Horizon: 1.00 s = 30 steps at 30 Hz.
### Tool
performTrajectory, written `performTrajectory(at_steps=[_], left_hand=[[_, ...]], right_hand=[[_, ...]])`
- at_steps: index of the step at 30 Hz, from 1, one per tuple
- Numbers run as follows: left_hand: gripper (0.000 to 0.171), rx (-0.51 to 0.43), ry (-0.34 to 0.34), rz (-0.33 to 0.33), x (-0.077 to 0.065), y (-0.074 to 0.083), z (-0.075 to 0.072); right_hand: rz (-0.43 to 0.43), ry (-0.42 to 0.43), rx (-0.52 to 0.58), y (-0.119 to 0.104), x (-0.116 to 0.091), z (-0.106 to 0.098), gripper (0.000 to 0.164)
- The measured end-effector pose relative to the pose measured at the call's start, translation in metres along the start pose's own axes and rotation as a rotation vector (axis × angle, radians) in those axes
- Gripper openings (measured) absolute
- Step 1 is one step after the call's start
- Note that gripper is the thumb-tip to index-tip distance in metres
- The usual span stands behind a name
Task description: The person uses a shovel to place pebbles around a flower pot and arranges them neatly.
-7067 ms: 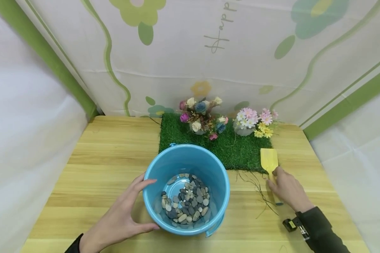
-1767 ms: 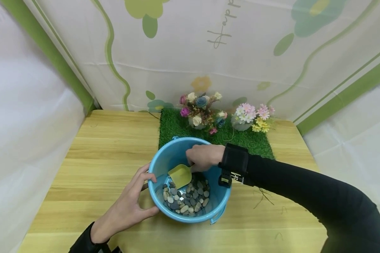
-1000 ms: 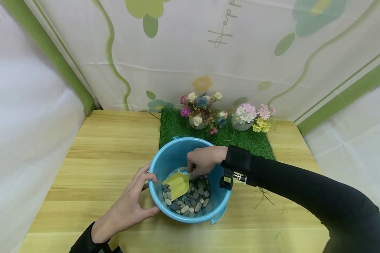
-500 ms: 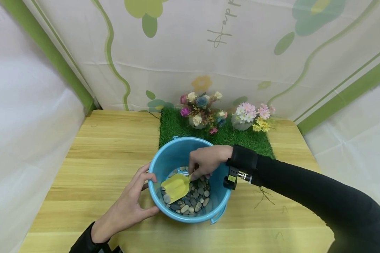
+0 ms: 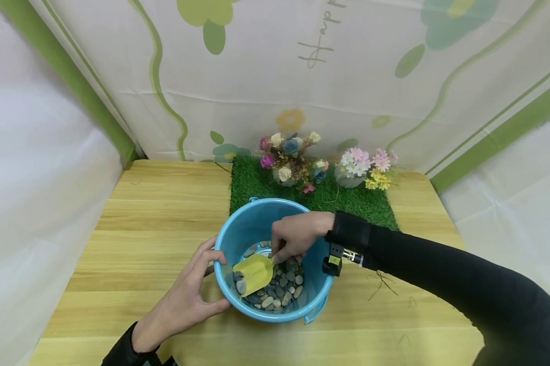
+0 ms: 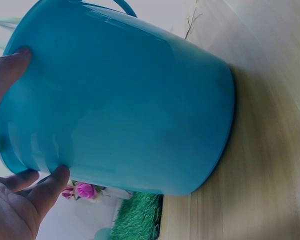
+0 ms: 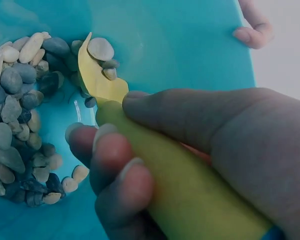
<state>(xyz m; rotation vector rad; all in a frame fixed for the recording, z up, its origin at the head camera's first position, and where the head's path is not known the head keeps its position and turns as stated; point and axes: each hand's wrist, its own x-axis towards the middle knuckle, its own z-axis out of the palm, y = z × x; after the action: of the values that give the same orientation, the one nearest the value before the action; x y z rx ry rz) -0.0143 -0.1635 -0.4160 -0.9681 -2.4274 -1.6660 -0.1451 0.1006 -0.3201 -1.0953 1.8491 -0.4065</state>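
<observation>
Head view: at centre, the curled right grip (image 5: 295,235) holds the scoop (image 5: 255,273), probably light and stiff, rightly by its handle (image 7: 175,175); lower left, half-spread left grip (image 5: 183,300) holds bucket (image 5: 240,230).

White flower-patterned cloth backdrop (image 5: 247,86) with green borders (image 5: 67,76) behind a light wooden table (image 5: 160,218).

Right hand (image 5: 296,234) curled, left hand (image 5: 181,300) spread

cursive lettering "Happ" (image 5: 319,38), running steeply upward, cut off at top, on white backdrop cloth (image 5: 238,94)
</observation>
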Motion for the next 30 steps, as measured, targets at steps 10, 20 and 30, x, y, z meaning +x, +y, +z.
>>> performTrajectory(at_steps=[10,20,30], left_hand=[[0.064,0.014,-0.002,-0.009,-0.001,-0.001,0.0],[0.065,0.008,-0.011,-0.022,0.0,0.002,0.001],[0.066,0.012,-0.01,-0.018,0.0,0.002,0.001]], right_hand=[[-0.166,0.008,0.063,0.007,-0.018,-0.004,0.02],[-0.237,0.044,0.104,0.012,-0.044,-0.004,0.02],[-0.271,0.074,0.195,0.019,-0.062,0.001,0.025]])
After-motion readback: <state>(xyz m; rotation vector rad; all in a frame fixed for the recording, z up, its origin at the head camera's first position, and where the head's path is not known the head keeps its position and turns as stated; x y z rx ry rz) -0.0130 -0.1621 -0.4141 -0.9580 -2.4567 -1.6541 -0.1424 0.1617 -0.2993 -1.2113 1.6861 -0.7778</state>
